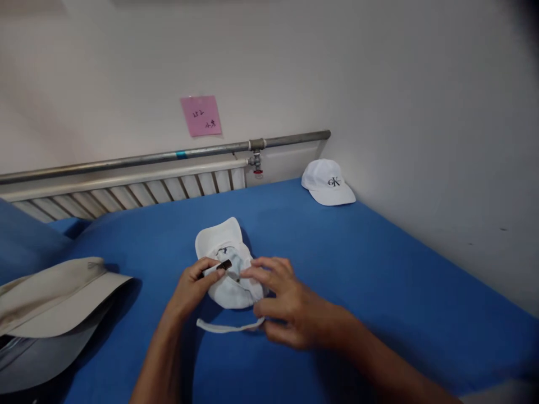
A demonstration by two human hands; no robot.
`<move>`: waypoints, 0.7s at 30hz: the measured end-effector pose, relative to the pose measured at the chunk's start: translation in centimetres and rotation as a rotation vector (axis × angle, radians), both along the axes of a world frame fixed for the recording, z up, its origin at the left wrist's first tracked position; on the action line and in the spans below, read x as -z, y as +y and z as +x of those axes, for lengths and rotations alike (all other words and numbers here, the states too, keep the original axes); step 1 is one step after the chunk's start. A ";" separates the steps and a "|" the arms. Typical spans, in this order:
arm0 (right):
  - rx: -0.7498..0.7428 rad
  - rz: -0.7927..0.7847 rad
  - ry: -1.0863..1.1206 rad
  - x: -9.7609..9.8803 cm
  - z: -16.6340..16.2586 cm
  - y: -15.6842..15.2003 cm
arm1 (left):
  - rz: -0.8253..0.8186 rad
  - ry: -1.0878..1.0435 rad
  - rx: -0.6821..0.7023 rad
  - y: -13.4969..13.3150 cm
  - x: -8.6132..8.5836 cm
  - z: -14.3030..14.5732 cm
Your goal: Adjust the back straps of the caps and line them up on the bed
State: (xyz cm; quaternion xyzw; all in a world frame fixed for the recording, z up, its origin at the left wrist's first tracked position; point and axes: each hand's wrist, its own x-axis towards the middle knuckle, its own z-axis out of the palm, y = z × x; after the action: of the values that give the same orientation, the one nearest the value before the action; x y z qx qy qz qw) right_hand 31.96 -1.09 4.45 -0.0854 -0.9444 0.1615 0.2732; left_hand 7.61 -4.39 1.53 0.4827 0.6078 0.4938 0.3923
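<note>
A white cap (225,264) lies upside down on the blue table cover (379,269) in front of me, its brim pointing away. My left hand (194,287) pinches the dark buckle of the cap's back strap between thumb and fingers. My right hand (283,300) rests on the cap's right side, fingertips touching the strap near the buckle. A loose white strap end (227,326) curls on the cover just below the cap, between my wrists.
A second white cap with a dark logo (328,182) sits at the far right corner by the wall. Beige wide-brimmed hats (50,306) lie stacked at the left edge. A radiator (126,193) and a metal pipe (168,156) run along the back wall under a pink note (201,115).
</note>
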 end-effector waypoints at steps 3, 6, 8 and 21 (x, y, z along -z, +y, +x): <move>-0.238 -0.076 -0.084 -1.1 -1.6 -1.0 | 0.007 -0.011 0.013 0.1 0.2 -0.1; -0.328 -0.351 -0.155 -2.1 -3.7 -0.8 | -0.030 -0.098 0.049 0.0 0.3 -0.4; -0.272 -0.601 -0.135 -2.2 -5.0 0.3 | -0.074 -0.189 0.085 -0.1 0.3 -0.8; 0.216 -1.368 0.117 3.5 -7.1 5.5 | -0.065 -0.352 0.071 0.9 1.8 -1.6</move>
State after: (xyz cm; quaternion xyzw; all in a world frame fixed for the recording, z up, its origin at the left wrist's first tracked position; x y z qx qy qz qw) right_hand 24.82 4.39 0.92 -0.3232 -0.6004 0.6967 0.2230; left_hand 6.01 -3.51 -0.28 0.3971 0.5277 0.5366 0.5252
